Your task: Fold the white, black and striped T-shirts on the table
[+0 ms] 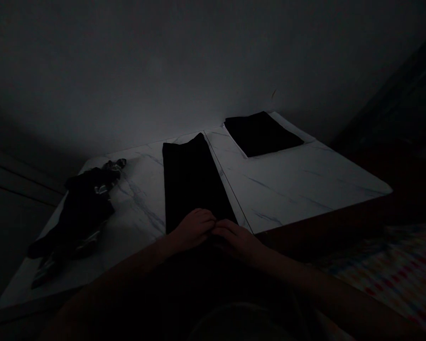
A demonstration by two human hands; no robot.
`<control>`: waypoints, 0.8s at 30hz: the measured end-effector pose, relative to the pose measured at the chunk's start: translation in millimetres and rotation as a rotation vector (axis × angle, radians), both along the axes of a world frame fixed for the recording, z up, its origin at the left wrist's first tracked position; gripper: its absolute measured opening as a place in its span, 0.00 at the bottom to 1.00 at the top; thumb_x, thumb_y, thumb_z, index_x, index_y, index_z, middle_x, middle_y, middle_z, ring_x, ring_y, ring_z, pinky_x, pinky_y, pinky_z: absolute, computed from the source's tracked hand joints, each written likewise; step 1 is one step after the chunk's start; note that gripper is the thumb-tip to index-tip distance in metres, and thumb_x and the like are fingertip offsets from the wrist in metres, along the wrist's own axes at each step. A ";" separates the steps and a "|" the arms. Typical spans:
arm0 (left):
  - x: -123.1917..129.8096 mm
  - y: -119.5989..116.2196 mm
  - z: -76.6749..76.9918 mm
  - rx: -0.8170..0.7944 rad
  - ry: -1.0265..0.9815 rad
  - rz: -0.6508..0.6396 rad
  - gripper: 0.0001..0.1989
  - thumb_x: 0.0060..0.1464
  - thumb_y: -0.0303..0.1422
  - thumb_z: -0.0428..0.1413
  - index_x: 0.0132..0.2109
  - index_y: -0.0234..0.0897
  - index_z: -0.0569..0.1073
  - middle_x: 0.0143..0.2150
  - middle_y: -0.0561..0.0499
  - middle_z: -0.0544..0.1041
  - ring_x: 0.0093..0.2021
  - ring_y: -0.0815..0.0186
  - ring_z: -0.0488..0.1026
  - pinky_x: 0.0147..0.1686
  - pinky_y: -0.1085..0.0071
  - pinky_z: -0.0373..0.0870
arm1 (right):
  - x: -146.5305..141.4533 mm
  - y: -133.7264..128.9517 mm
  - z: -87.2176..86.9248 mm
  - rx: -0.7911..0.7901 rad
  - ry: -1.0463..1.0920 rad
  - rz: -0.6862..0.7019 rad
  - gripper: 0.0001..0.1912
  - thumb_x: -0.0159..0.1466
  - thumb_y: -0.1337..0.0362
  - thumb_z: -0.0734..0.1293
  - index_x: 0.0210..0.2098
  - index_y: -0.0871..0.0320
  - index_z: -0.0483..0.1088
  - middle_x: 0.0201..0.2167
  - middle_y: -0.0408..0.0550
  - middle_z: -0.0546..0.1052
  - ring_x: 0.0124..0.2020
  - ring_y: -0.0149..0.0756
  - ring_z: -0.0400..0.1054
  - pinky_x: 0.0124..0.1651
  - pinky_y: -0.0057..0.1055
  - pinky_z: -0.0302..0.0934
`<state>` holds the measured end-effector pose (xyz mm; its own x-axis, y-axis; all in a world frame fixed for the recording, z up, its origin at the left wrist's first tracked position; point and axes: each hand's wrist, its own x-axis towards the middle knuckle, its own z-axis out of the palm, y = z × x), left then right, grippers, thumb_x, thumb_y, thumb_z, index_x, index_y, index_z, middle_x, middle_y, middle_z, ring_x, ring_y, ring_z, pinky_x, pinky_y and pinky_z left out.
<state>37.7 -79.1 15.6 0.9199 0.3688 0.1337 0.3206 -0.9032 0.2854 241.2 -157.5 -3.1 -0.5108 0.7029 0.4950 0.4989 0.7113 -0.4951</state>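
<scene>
Head view: a long folded black cloth [193, 180] lies lengthwise on a white marble-patterned tabletop [287, 184], its near end directly beneath the left hand [193, 228] and right hand [236, 238]. Both hands are curled and narrow, touching each other at the cloth's near edge; in this dim light, whether they pinch the fabric cannot be told. Farther back, a flat folded black cloth [261, 135] rests on a white sheet [307, 138], a crumpled dark patterned garment [81, 213] lies left of the long cloth, and multicoloured patterned fabric [386, 270] shows beyond the tabletop at lower right.
</scene>
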 end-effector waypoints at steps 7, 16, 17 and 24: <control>-6.1 -26.3 0.4 0.036 0.002 -0.030 0.09 0.61 0.27 0.51 0.47 0.36 0.72 0.49 0.44 0.77 0.53 0.60 0.71 0.54 0.63 0.69 | 38.5 -7.0 -18.9 0.074 -0.391 0.037 0.33 0.62 0.73 0.68 0.64 0.49 0.61 0.68 0.57 0.59 0.68 0.48 0.53 0.63 0.51 0.58; -59.6 -79.9 -22.0 0.215 0.126 0.499 0.37 0.55 0.35 0.58 0.69 0.39 0.56 0.69 0.38 0.61 0.67 0.45 0.59 0.61 0.43 0.62 | 50.0 7.0 -18.6 0.038 -0.472 -0.003 0.37 0.63 0.73 0.65 0.69 0.54 0.53 0.69 0.54 0.57 0.69 0.45 0.51 0.64 0.48 0.60; -65.1 -83.0 -27.8 0.235 0.139 0.514 0.35 0.56 0.31 0.56 0.69 0.40 0.57 0.68 0.39 0.63 0.66 0.47 0.61 0.60 0.46 0.64 | 49.3 9.6 -18.5 0.047 -0.469 0.024 0.37 0.63 0.71 0.67 0.69 0.53 0.54 0.68 0.54 0.58 0.69 0.45 0.50 0.64 0.49 0.59; -87.9 -89.2 -36.6 0.278 0.002 0.399 0.24 0.60 0.22 0.46 0.62 0.40 0.69 0.58 0.46 0.75 0.60 0.59 0.70 0.54 0.62 0.74 | 52.2 23.7 -14.4 0.001 -0.385 0.177 0.23 0.66 0.67 0.67 0.60 0.51 0.68 0.60 0.49 0.71 0.65 0.43 0.59 0.66 0.47 0.58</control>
